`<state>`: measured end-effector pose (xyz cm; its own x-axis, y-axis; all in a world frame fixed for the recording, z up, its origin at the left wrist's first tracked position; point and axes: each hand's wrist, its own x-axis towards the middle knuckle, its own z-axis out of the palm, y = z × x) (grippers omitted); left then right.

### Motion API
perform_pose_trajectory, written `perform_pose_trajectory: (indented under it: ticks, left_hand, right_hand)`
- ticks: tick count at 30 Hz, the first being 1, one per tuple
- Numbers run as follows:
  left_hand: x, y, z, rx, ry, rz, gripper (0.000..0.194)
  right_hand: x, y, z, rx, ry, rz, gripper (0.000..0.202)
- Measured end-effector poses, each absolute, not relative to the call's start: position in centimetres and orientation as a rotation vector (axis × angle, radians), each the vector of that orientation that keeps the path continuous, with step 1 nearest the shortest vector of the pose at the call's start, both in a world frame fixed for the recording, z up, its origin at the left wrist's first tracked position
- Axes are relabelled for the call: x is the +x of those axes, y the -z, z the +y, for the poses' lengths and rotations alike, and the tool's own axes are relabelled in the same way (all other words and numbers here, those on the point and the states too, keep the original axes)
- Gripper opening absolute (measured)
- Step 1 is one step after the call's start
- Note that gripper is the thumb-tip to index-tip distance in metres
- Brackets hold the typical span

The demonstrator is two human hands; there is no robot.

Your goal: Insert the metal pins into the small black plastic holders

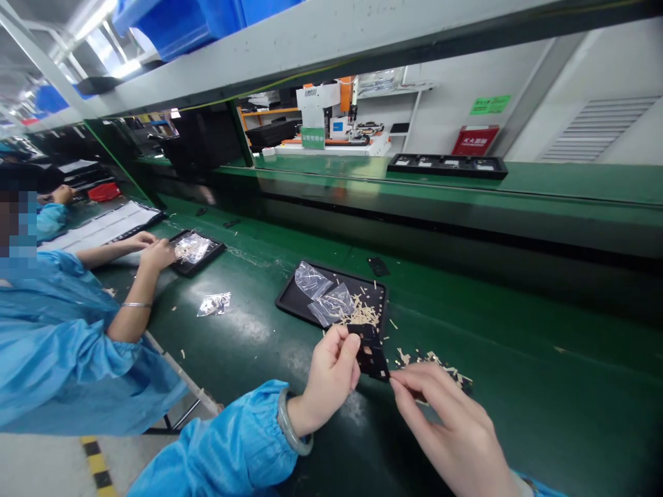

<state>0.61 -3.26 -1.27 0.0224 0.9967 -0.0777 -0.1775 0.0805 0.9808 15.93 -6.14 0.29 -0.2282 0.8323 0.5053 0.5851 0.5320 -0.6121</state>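
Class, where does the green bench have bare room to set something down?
Mostly bare bench lies right of the pile of loose pieces and between the small packet and the nearer black tray. Crowded: that tray and just beyond the right hand.

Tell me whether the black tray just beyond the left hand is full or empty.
Partly filled: the tray holds two clear bags and a pile of pale strips, with bare black surface showing.

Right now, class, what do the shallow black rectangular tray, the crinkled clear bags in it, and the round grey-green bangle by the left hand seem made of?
Shallow black tray: probably matte moulded plastic, judging by its even raised rim.
Crinkled clear bags: thin, glossy plastic film, see-through with bright creases.
Grey-green bangle: perhaps polished stone, thick, smooth and softly shiny; glass or resin possible.
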Motion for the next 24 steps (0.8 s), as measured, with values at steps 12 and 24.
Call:
perform_pose_trajectory:
  ticks: [12,24]
  left_hand:
    - [0.2,1.5,-3.5,1.116,-1.312,1.207,0.031]
    - [0.4,2.3,-2.0,0.654,-0.722,0.878,0.042]
  right_hand:
    - [15.6,-1.0,-7.0,-1.118,0.155,-2.129,0.016]
    - [17.7,-0.1,-4.1,-1.004,-0.434,-2.086,0.019]
